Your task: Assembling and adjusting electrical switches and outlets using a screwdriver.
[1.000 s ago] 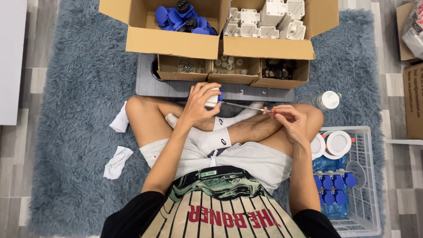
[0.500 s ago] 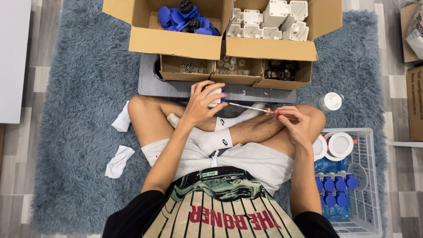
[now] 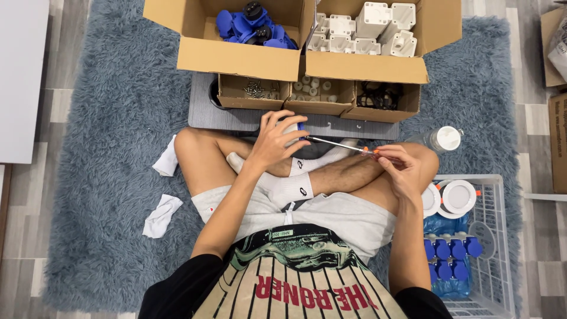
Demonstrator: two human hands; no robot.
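Observation:
I sit cross-legged on a shaggy blue rug. My left hand (image 3: 276, 137) is wrapped around a small white part with a blue piece (image 3: 293, 126), held above my knees. My right hand (image 3: 401, 167) grips the orange handle of a thin screwdriver (image 3: 336, 143), whose metal shaft runs left with its tip at the held part. Most of that part is hidden by my fingers.
Ahead stand a cardboard box of blue parts (image 3: 248, 26) and one of white parts (image 3: 366, 29), with three small trays of screws and fittings (image 3: 316, 91) on a grey board. A white wire basket (image 3: 472, 236) with blue and white parts sits right, by a plastic bottle (image 3: 443, 139). White cloths (image 3: 162, 212) lie left.
Both hands have stayed in the same grip on the part and the screwdriver. The view has shifted slightly; nothing else moved.

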